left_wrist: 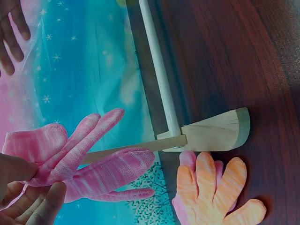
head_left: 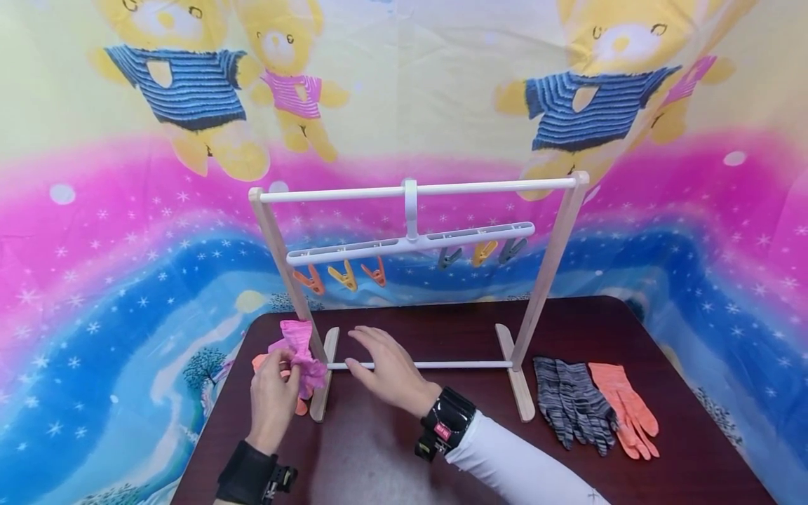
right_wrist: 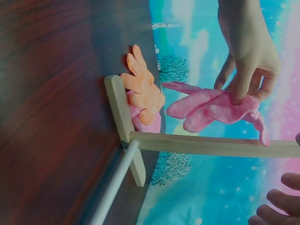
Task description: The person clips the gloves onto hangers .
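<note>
My left hand (head_left: 273, 393) pinches a pink knitted glove (head_left: 299, 344) in front of the rack's left post. In the left wrist view the pink glove (left_wrist: 89, 159) hangs with its fingers spread, thumb and fingertips gripping its middle. My right hand (head_left: 394, 372) is held over the lower bar with fingers extended, holding nothing. Below the pink glove, an orange glove (left_wrist: 206, 187) lies on the table on top of another pink one (right_wrist: 149, 123). A white hanger (head_left: 410, 242) with several orange, yellow and grey-blue clips (head_left: 344, 275) hangs from the rack's top bar; no glove is on it.
The wooden rack (head_left: 544, 273) stands on the dark table (head_left: 404, 449) on two feet (head_left: 516, 379). To its right lie a grey-black striped glove (head_left: 571, 400) and an orange glove (head_left: 625, 407), partly overlapping. A printed bear curtain (head_left: 404, 91) surrounds the table's back and sides.
</note>
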`<state>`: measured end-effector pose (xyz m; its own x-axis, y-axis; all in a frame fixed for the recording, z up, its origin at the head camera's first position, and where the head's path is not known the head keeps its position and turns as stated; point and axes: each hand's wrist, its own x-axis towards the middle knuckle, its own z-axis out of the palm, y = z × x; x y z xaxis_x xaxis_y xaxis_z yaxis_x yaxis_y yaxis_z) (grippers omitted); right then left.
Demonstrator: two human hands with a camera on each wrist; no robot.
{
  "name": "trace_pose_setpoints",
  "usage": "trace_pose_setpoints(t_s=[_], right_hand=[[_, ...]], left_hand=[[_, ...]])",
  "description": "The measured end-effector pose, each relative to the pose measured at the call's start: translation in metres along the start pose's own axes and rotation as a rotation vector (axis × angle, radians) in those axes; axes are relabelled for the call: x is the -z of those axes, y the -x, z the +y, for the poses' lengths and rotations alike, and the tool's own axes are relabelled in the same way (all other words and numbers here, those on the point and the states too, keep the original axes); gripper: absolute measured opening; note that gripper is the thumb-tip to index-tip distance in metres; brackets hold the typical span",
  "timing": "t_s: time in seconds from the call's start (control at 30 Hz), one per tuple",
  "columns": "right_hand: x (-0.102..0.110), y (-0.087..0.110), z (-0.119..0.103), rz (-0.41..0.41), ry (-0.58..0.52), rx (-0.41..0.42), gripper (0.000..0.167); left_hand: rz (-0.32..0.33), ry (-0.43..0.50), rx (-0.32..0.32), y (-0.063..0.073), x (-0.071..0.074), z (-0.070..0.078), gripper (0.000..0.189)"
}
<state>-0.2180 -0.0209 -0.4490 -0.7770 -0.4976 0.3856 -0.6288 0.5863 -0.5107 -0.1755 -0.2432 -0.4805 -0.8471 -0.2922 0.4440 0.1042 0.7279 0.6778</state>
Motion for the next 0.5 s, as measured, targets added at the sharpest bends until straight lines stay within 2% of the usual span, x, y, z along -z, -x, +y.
trace_pose_setpoints(t_s=[0.27, 0.5], right_hand=[[0.004, -0.017, -0.008, 0.005, 0.011, 0.008, 0.052], [0.004, -0.029, -0.019, 0.023, 0.022, 0.000, 0.057]], left_hand=[[-0.017, 0.004, 0.002, -0.003, 0.000, 0.003, 0.013], [0.008, -0.012, -0.028, -0.004, 0.002, 0.004, 0.012]])
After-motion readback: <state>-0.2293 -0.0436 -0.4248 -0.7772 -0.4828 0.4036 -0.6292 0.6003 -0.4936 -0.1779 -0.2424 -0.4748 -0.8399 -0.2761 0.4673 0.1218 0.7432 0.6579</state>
